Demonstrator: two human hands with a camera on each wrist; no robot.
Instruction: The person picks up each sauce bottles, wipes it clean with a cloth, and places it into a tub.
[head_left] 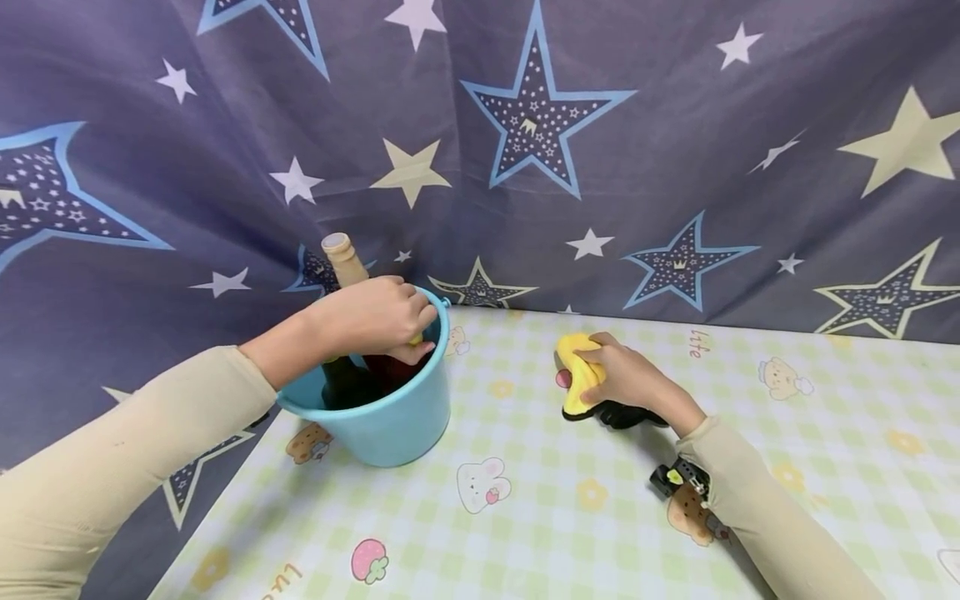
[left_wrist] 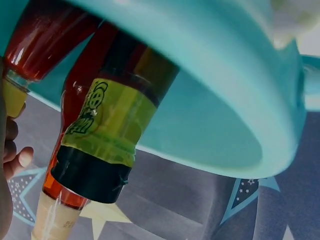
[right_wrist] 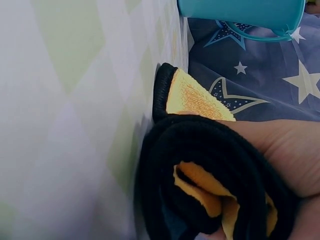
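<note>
The left hand (head_left: 375,321) reaches into the blue bucket (head_left: 390,417) at the table's (head_left: 525,517) left back corner, with its fingers curled round the yellow top of a bottle (head_left: 405,340), so the step looks like lifting a bottle out. The right hand (head_left: 630,379) squeezes a yellow and black cloth (head_left: 577,375) lying on the table, well apart from the bucket. The bottles stand almost straight up, necks pointing up and leaning a little left, so I think the next move needs a straight pull up past the tall bottle (head_left: 347,262).
</note>
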